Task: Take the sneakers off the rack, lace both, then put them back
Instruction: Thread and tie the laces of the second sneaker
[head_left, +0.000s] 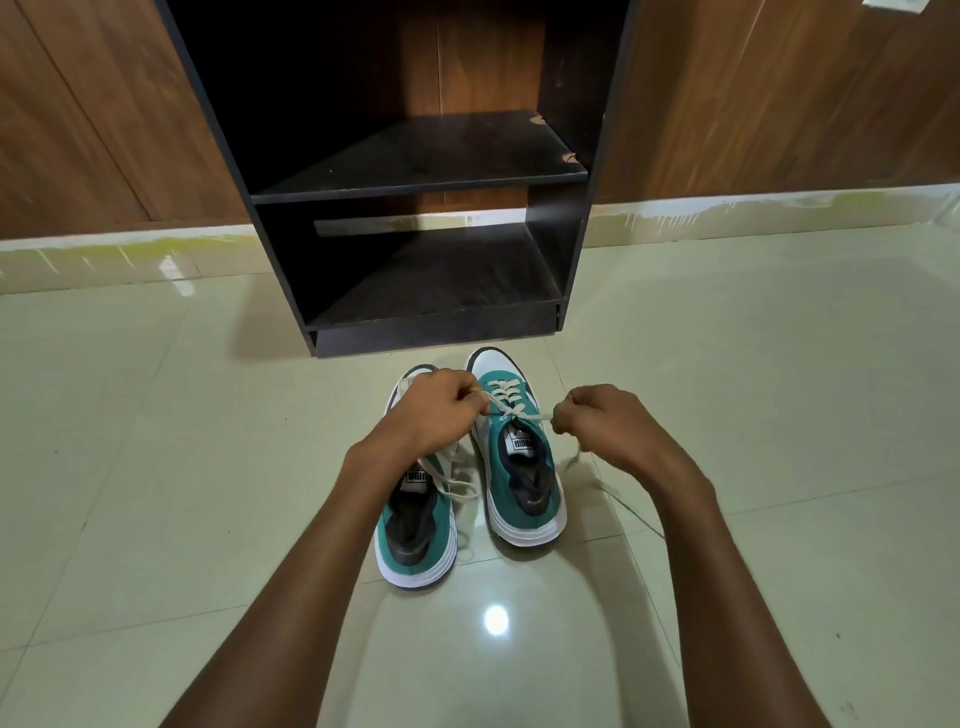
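Two green-and-white sneakers stand side by side on the tiled floor, toes toward the rack. The right sneaker (524, 467) has cream laces (506, 397) crossed over its upper. My left hand (434, 410) pinches one lace end at the sneaker's left side; my right hand (602, 421) pinches the other end to the right, and its loose tail trails onto the floor. The left sneaker (415, 530) lies partly under my left wrist, its laces hanging loose. The black shoe rack (415, 182) stands just behind the sneakers with both shelves bare.
Glossy pale floor tiles (182, 467) spread on all sides of the sneakers. A wood-panelled wall (779, 104) with a pale skirting runs behind the rack. A light glare shows on the floor between my forearms.
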